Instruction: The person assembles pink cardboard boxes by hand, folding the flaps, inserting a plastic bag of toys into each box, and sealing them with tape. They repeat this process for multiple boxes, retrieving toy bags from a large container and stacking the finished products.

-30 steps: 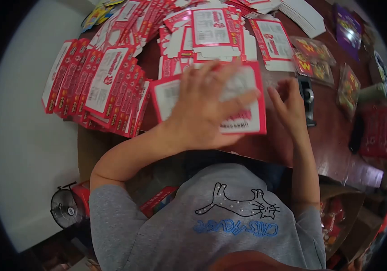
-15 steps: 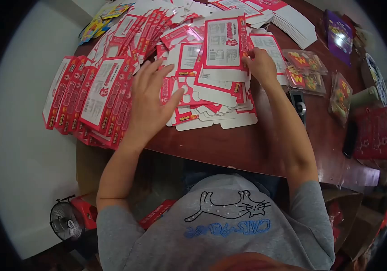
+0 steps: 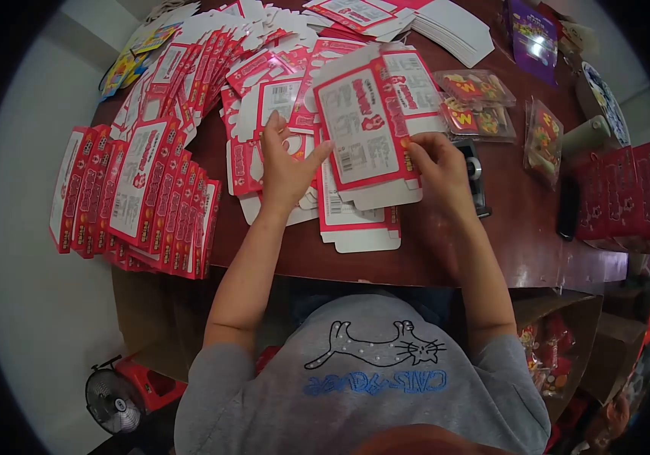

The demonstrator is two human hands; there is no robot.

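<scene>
A red-and-white printed carton is lifted, tilted, over a loose pile of similar flattened cartons. My right hand pinches its lower right edge between thumb and fingers. At the other side, my left hand is open, fingers spread, its thumb tip right at the carton's left edge. Blank white flaps show at the carton's top and bottom. Part of the pile is hidden behind my left hand and the carton.
Stacked red cartons stand at the left table edge. Clear packs of sweets lie right, near a black-and-silver device. Further right are a purple bag and red packages. A small fan sits below left.
My right hand has drawn the printed carton toward me and raised it from the pile. The left hand has shifted right, close to its edge. The view has also shifted.
</scene>
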